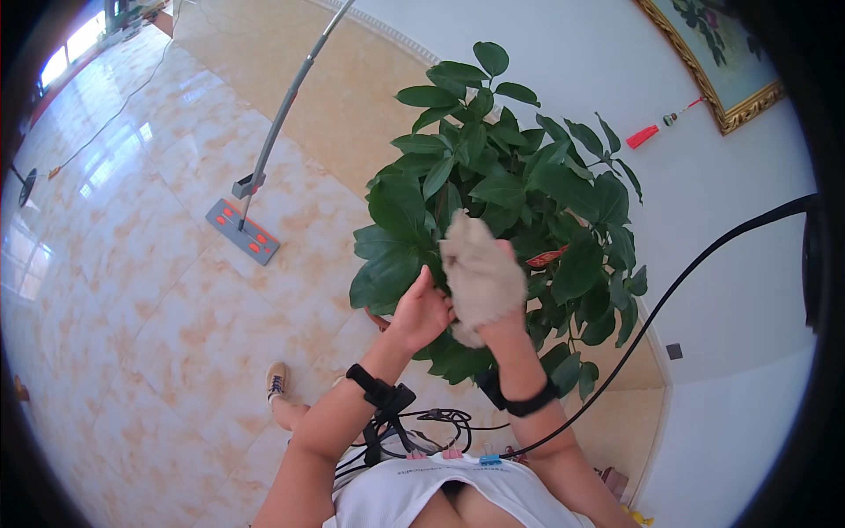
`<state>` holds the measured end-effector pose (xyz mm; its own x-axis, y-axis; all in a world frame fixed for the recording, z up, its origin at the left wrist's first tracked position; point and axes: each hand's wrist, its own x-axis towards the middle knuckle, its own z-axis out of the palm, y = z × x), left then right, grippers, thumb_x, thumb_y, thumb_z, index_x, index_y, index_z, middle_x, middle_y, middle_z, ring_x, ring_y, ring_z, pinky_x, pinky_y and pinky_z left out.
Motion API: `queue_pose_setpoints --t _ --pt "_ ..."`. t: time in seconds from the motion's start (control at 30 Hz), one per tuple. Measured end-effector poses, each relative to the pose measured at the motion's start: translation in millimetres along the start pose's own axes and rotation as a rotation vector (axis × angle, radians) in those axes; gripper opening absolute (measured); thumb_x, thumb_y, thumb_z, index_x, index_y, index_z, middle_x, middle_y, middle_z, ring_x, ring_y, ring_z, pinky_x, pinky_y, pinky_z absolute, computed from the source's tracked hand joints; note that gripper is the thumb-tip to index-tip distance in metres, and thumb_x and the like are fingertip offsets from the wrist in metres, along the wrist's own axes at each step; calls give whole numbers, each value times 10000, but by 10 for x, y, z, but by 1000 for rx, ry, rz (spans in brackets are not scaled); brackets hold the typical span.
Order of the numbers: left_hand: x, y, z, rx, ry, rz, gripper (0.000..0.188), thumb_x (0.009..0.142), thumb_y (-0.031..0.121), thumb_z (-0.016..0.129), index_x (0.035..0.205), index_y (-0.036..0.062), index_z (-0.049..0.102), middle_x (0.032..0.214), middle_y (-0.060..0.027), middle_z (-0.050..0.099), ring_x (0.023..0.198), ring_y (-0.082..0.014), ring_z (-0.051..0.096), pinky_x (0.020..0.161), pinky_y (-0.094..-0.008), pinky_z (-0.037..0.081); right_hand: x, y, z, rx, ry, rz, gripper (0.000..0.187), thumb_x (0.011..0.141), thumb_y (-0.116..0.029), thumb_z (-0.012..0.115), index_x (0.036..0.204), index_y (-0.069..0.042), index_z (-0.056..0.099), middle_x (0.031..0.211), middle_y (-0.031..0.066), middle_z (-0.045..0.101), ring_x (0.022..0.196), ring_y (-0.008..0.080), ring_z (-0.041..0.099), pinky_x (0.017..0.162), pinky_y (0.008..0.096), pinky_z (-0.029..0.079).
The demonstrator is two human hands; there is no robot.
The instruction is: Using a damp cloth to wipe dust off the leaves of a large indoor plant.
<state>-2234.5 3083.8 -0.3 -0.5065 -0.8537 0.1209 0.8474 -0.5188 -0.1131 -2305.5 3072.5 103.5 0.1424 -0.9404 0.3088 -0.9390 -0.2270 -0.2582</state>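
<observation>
A leafy green potted plant [497, 189] fills the middle, its large glossy leaves spreading in front of me. My right hand [504, 327] holds a beige cloth [482, 273] that covers most of its fingers, in among the leaves. Close to its left, my left hand [422, 315] is palm up beside a broad leaf [387, 264], thumb raised and apart from the partly curled fingers. Whether the left fingertips touch a leaf or the cloth, I cannot tell. The pot is hidden beneath the foliage.
A grey flat mop [243, 231] stands on the marbled tile floor [141, 290] to the left. A gold-framed picture [735, 110] and a red tassel [643, 136] hang on the white wall at right. Black cables [440, 415] loop near my waist, and one runs off right.
</observation>
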Motion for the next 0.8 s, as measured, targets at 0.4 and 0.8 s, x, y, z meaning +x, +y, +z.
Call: queue_pose_setpoints --t 0.4,0.8 --pt "19 177 154 125 -6 89 425 881 330 278 1206 61 328 1233 -66 384 1126 -215 361 932 -331 274 -532 421 -263 -431 -795 -20 291 729 -289 483 955 -108 500 856 118 544 863 285 516 703 321 421" --pt "-808 760 608 1196 36 -447 459 852 366 384 1074 -32 440 1005 -157 532 935 -213 522 832 -313 388 -875 285 -781 639 -260 203 329 759 -139 513 1070 -67 435 1008 62 497 917 169 482 805 250 393"
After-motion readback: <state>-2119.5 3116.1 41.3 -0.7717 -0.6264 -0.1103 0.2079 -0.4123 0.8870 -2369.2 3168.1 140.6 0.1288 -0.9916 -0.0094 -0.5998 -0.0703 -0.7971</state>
